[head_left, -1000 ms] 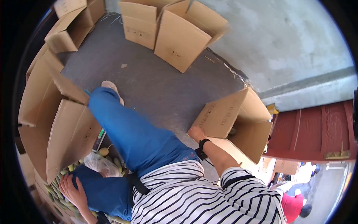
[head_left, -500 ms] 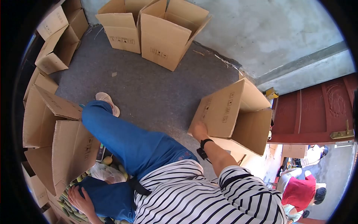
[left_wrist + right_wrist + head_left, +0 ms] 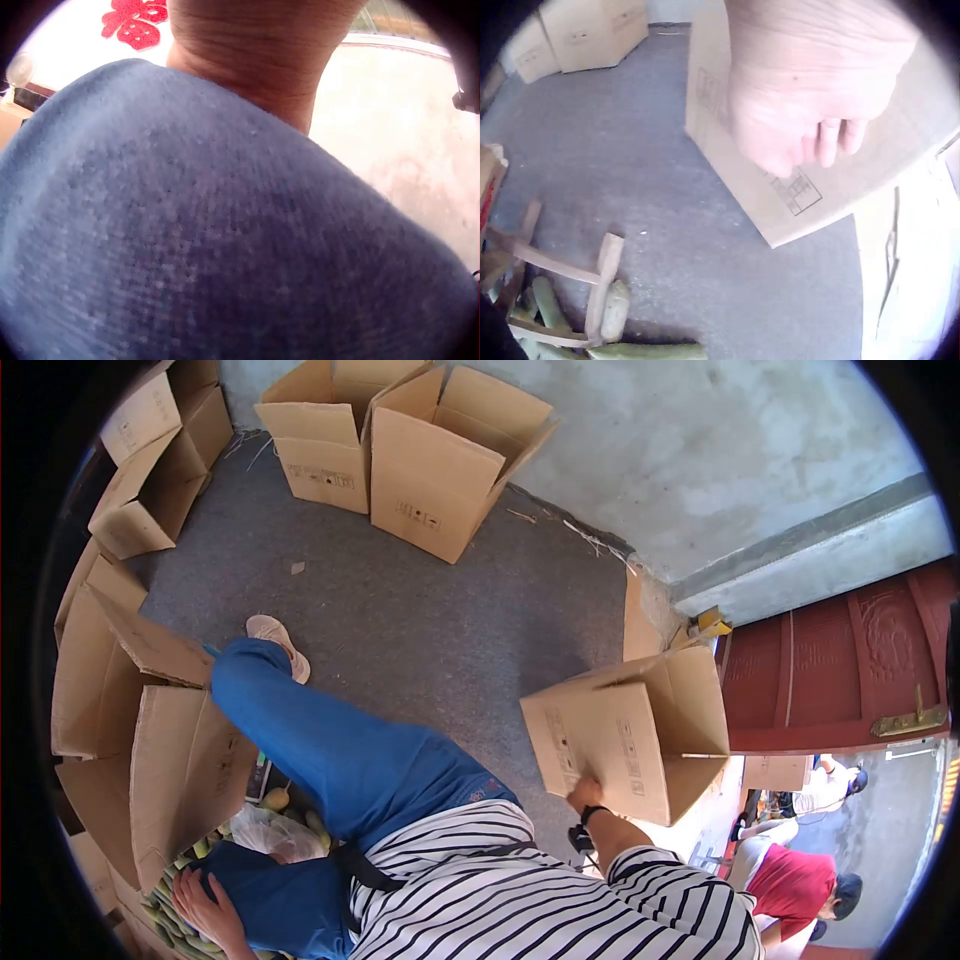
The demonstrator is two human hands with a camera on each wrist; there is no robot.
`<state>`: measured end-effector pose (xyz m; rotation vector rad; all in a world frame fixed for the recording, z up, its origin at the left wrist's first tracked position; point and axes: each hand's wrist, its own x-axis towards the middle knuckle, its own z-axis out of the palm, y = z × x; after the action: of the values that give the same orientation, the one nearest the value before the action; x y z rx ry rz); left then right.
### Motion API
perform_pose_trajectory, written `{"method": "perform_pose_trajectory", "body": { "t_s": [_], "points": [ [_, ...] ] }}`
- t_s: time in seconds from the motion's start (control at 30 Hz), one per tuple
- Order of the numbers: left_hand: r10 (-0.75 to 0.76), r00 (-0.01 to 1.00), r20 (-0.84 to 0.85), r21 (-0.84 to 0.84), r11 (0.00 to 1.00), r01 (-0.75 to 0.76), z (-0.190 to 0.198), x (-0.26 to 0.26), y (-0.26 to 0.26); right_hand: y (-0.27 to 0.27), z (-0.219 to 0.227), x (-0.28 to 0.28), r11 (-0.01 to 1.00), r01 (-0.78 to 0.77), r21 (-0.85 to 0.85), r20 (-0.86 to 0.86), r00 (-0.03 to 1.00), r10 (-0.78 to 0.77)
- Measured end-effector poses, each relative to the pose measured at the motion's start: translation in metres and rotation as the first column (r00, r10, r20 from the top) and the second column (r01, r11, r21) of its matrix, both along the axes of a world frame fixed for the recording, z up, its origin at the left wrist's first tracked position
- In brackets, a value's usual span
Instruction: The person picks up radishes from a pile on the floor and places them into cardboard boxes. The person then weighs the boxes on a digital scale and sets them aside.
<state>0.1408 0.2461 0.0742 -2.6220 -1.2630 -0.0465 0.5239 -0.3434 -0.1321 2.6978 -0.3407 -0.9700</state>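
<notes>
My right hand [image 3: 587,794] is against the printed side of an open cardboard box [image 3: 610,725], near its lower corner. In the right wrist view the fingers of this hand [image 3: 810,105] are curled in, with the knuckles at the box wall [image 3: 847,176] and nothing inside the curl. The box stands on the floor at the right, its flaps up. My left hand [image 3: 208,908] rests on the bent knee in blue trousers [image 3: 275,890], fingers laid over the fabric. The left wrist view is mostly filled by the trouser cloth [image 3: 210,217], below the wrist; the fingers are hidden there.
Two open boxes [image 3: 425,490] stand by the far wall. Another open box [image 3: 185,760] is at the left, above a heap of long green vegetables [image 3: 165,915] and a plastic bag [image 3: 278,832]. A wooden stool frame [image 3: 604,277] is low left. People [image 3: 795,880] are beyond the red door [image 3: 840,660].
The box at the right has turned and shifted toward the doorway, with my right hand moving along with it toward my body side. My left hand has stayed on the knee.
</notes>
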Motion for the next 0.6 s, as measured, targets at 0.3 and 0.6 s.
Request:
{"method": "perform_pose_trajectory", "body": {
  "t_s": [0.3,0.6],
  "points": [
    [-0.006,1.000,0.016,-0.008,1.000,0.006,0.007,0.011,-0.005,-0.077,-0.007,0.006,0.945,-0.326,0.029,-0.456,0.837,0.302],
    [0.050,0.976,0.211,-0.050,0.998,-0.041,0.029,0.025,-0.018,0.239,0.016,0.074,0.432,-0.526,0.732,0.051,0.675,0.736]
  ]
}}
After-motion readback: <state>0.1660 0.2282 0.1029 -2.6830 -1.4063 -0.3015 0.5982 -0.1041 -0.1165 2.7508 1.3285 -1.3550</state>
